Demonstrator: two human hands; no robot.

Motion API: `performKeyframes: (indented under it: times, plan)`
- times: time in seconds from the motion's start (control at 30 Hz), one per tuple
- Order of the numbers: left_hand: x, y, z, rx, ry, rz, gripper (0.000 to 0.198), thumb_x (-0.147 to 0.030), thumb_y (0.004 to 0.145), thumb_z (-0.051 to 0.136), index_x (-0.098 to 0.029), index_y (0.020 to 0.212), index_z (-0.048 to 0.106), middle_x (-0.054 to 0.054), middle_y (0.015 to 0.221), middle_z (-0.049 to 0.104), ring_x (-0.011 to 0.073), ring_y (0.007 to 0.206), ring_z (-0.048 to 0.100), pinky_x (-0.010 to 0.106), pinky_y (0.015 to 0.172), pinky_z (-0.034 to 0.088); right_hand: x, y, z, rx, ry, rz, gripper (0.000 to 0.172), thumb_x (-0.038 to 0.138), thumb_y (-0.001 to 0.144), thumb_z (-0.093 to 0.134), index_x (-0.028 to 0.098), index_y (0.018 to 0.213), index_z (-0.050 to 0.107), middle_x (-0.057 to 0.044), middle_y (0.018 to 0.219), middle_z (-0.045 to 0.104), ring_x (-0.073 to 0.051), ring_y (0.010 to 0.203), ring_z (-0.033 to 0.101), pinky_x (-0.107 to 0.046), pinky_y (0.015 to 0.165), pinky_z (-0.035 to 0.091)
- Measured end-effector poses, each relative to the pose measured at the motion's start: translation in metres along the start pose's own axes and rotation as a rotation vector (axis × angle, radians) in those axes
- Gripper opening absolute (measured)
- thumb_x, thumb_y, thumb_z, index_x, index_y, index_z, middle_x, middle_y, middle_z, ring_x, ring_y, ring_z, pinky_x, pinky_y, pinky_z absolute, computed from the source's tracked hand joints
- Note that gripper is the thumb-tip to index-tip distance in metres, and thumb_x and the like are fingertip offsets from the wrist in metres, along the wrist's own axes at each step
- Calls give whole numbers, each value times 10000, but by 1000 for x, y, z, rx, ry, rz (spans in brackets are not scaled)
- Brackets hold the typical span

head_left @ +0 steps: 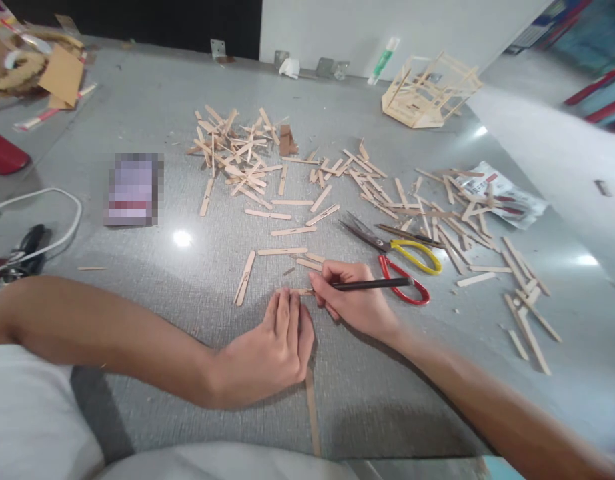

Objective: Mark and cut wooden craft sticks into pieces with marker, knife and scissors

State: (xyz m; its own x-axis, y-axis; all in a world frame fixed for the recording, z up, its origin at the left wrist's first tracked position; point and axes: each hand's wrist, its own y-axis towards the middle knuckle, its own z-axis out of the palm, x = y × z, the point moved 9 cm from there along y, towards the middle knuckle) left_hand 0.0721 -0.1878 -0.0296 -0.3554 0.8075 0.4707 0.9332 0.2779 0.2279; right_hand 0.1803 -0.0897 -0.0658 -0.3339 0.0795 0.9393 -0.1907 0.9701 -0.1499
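My left hand (280,343) has its fingers pressed together, holding a wooden craft stick (304,292) down on the grey table; most of that stick is hidden. In my right hand (355,300) is a slim black pen-shaped tool (375,284), gripped like a pencil. The tool's tip meets the stick just right of my left fingertips, but its end is covered by my fingers. Beyond my hands, single craft sticks (282,251) lie flat, some with small dark marks or notches at their middles. Scissors (387,247) with one yellow and one red handle lie partly spread beyond my right hand.
Loose sticks form a heap (237,153) at the back and scatter rightward. A hexagonal stick frame (427,93) stands back right, near a glue tube (383,60). A plastic packet (512,197) lies under sticks. A blurred purple box (131,187) and white cable (62,192) are left.
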Motion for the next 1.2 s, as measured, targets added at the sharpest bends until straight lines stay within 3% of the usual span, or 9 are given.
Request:
performKeyframes:
  times: [0.37, 0.8, 1.07, 1.2]
  plan:
    - [2, 1, -4, -10, 1, -3, 404, -116, 923, 508, 101, 1227, 663, 296, 1187, 738, 351, 1110, 753, 408, 957, 635, 0, 0, 1, -2, -4, 4, 455, 426, 946, 680, 214, 601, 472, 39, 489, 569, -53, 328, 438, -196, 339, 297]
    - [0, 0, -1, -6, -4, 8, 422, -139, 932, 546, 122, 1249, 641, 320, 1197, 724, 369, 1127, 744, 436, 974, 622, 10, 0, 1, 3, -103, -45, 418, 318, 963, 636, 206, 577, 519, 65, 405, 492, -61, 333, 433, -206, 387, 356]
    - [1, 0, -2, 7, 1, 8, 419, -136, 934, 529, 108, 1252, 651, 309, 1213, 724, 359, 1131, 744, 432, 981, 617, 6, 0, -2, -17, -2, -12, 438, 397, 950, 657, 218, 591, 483, 33, 483, 579, -67, 331, 455, -210, 362, 358]
    - [0, 0, -2, -6, -8, -3, 430, -127, 927, 513, 123, 1250, 646, 320, 1200, 724, 365, 1131, 742, 435, 978, 615, 8, -1, -1, -32, -59, -63, 448, 387, 969, 641, 219, 586, 480, 51, 439, 527, -64, 329, 433, -216, 384, 364]
